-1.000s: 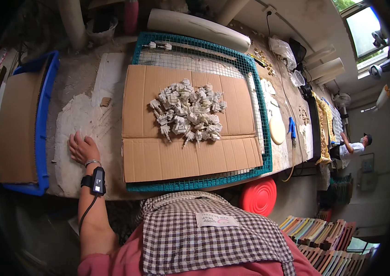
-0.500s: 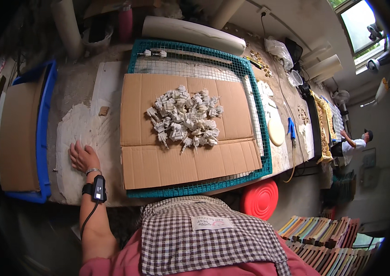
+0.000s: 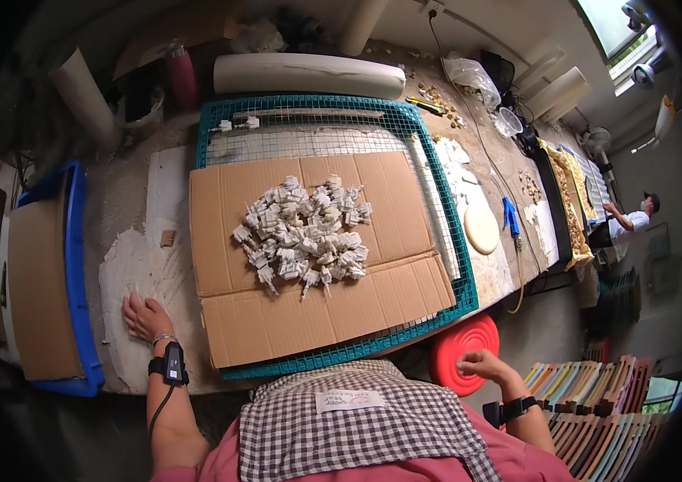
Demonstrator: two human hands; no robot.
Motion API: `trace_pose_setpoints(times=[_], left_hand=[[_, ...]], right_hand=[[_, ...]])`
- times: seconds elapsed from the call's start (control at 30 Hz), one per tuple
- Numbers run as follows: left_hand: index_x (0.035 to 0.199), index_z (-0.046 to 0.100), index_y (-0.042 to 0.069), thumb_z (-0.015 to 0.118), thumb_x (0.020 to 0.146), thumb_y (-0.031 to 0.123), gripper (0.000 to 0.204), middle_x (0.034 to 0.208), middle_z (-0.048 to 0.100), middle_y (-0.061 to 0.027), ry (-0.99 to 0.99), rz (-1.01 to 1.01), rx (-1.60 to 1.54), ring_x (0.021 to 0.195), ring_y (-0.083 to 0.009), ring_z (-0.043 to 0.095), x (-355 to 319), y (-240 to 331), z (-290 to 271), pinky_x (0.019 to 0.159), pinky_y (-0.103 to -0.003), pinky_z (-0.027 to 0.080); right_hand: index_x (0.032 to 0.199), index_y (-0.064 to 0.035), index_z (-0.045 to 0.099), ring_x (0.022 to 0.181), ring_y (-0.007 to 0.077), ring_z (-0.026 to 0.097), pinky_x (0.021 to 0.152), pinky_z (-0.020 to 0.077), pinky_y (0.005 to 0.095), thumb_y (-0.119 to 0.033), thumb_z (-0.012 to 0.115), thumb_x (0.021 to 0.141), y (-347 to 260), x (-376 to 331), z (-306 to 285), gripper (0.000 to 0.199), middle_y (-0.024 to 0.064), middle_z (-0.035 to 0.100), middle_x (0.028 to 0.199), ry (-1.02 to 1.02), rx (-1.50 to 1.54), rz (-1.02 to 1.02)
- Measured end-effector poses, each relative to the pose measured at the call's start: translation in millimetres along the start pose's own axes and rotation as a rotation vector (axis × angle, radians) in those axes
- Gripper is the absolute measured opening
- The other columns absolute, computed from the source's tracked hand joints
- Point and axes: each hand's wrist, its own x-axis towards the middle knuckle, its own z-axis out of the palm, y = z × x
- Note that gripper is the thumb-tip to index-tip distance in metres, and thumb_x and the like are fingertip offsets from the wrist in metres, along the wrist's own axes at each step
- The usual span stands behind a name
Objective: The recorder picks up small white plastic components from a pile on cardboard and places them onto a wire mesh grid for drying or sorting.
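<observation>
My left hand (image 3: 146, 318) lies on a white sheet (image 3: 128, 265) on the worktable, fingers apart, holding nothing. Over the round red stool top (image 3: 469, 331) at the table's front edge is my right hand (image 3: 482, 366); its fingers are loosely curled in, and no object shows in them. Between the hands, a pile of small off-white castle-shaped pieces (image 3: 305, 229) rests on a flattened cardboard sheet (image 3: 248, 328). That cardboard lies on a teal-rimmed mesh tray (image 3: 321, 103). Neither hand touches the pile.
A blue tray (image 3: 79, 281) with cardboard stands at the left. Behind the mesh tray lies a thick white roll (image 3: 309, 76). To its right are a cream oval disc (image 3: 481, 229) and a blue air gun (image 3: 510, 217) with its hose. A person (image 3: 634, 221) works at the far right.
My right hand has come into view at the lower right, over the red stool top. The view has shifted, so the table sits lower; my left hand stays resting on the white sheet.
</observation>
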Motion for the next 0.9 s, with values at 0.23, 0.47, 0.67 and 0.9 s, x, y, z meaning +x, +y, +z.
trace_pose_setpoints(times=[0.23,0.47,0.67,0.9], left_hand=[[0.122,0.048,0.017,0.047,0.087,0.024,0.036,0.133,0.041,-0.0038,-0.024,-0.007,0.069,0.123,-0.0260,0.037,2,-6,-2,0.094,-0.049,0.032],[0.123,0.046,0.014,0.043,0.090,0.023,0.034,0.133,0.041,-0.0064,-0.039,0.014,0.116,0.121,-0.0295,0.039,3,-2,1,0.095,-0.048,0.032],[0.122,0.045,0.006,0.040,0.092,0.025,0.036,0.127,0.043,-0.0146,-0.018,0.145,0.085,0.119,-0.0331,0.040,4,-23,2,0.098,-0.045,0.031],[0.123,0.043,-0.001,0.038,0.094,0.024,0.039,0.125,0.044,-0.0182,-0.035,0.202,0.057,0.118,-0.0346,0.040,10,-32,6,0.100,-0.042,0.030]], right_hand=[[0.094,-0.0010,0.062,0.072,0.0096,0.057,0.065,0.0455,0.0247,-0.017,0.061,0.085,-228,73,-121,0.018,0.0035,0.062,0.075,0.213,-0.354,-0.470],[0.106,-0.0067,0.061,0.096,0.0311,0.059,0.083,0.0472,0.0382,-0.025,0.065,0.077,-355,272,-242,0.035,0.0166,0.062,0.101,0.665,-0.773,-0.665],[0.128,-0.0102,0.043,0.116,0.0322,0.045,0.095,0.0403,0.0408,-0.015,0.056,0.077,-436,406,-289,0.053,0.0127,0.045,0.128,0.946,-0.938,-0.592],[0.131,-0.0123,0.041,0.122,0.0282,0.040,0.096,0.0376,0.0440,-0.013,0.051,0.078,-458,484,-336,0.053,0.0082,0.043,0.132,1.093,-1.205,-0.379]])
